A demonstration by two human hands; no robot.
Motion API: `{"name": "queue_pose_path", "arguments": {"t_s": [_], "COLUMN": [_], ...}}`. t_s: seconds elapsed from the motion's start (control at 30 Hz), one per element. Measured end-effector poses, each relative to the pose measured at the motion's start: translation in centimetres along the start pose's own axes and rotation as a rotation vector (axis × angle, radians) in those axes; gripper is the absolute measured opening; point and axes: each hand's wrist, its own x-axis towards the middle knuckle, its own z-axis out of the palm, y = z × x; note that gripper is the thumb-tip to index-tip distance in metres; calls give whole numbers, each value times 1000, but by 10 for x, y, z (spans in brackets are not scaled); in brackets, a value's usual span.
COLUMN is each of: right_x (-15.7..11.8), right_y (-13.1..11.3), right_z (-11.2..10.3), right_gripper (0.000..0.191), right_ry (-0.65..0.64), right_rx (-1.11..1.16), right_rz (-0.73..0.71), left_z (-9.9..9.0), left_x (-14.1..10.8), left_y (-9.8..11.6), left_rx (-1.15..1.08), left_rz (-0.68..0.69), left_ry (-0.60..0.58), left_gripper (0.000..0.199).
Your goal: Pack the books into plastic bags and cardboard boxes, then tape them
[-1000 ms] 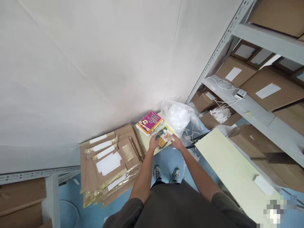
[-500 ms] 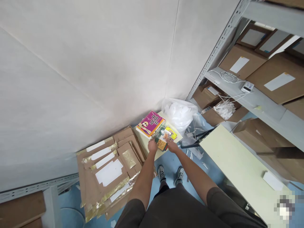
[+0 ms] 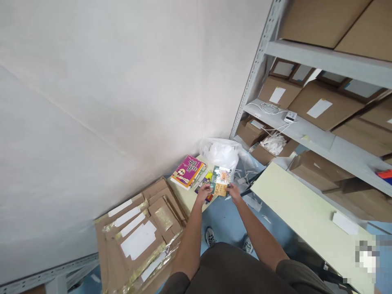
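A green and orange picture book (image 3: 221,179) is held up between both hands, above the small cream table (image 3: 183,194). My left hand (image 3: 204,192) grips its lower left edge, and my right hand (image 3: 233,192) grips its lower right edge. Beneath and to the left of it lies a yellow and purple book (image 3: 207,178), partly hidden by the held book and my left hand. A stack topped by a purple book (image 3: 189,170) rests farther left on the same table.
Flattened cardboard (image 3: 134,232) is piled at the left. A translucent bag of white material (image 3: 221,154) stands behind the table. On the right are a long cream table (image 3: 300,208) and a grey shelf (image 3: 324,139) with boxes. Paper scraps lie on the blue floor.
Both hands have lifted the green and orange book off the other books and moved it slightly right. The view has shifted, showing more of the shelf.
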Motion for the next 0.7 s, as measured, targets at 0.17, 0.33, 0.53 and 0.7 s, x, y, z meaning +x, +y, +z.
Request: {"name": "queue_pose_path", "arguments": {"t_s": [0.17,0.33,0.53,0.7], "right_x": [-23,-61,-111,-165], "right_y": [-46,-78,-93,-94], "right_z": [-72,-169,-306,-422], "right_gripper": [45,45,46,37], "right_ry": [-16,49,161,275], "right_rx": [180,255,394,434], "right_rz": [-30,-108,-211,-269], "left_z": [62,156,300,431], "left_x": [-1,-8,-21,-42], "left_y": [31,43,26,-3], "left_rx": [50,81,131,229], "left_rz": [42,48,55,50], "left_ry": [-255,-458,-616,-693], "left_gripper": [57,64,69,71]}}
